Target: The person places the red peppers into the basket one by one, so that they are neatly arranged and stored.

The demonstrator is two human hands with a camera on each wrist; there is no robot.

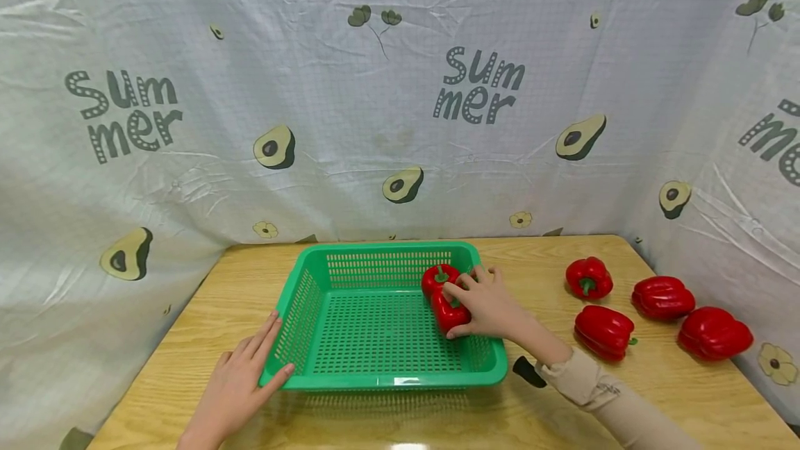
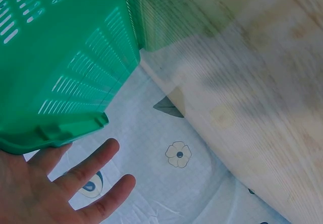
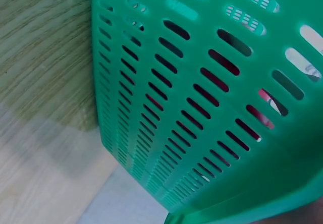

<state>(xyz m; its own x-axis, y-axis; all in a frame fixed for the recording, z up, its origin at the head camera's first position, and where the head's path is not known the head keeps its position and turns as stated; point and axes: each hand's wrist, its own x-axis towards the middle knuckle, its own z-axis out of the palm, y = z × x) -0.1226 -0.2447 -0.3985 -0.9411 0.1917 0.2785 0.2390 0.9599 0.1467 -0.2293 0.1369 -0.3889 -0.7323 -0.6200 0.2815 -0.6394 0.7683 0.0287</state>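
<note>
A green plastic basket (image 1: 387,380) with slotted walls sits on the wooden table. Two red bell peppers lie against its right side: a rear pepper (image 1: 437,275) with its stem up, and a front pepper (image 1: 448,318). My right hand (image 1: 490,304) reaches over the right rim, its thumb and bent fingers around the front pepper. In the right wrist view the basket's side wall (image 3: 166,98) hides that hand, and red shows through its slots. At the basket's left rim rests my left hand (image 1: 240,373); its fingers are straight and spread in the left wrist view.
Right of the basket lie several more bell peppers: a rear one (image 1: 589,278), a near one (image 1: 604,332) and two by the right edge (image 1: 715,333). A small dark object (image 1: 529,371) lies beside the right sleeve. Printed cloth (image 1: 337,123) hangs behind the table (image 1: 206,325).
</note>
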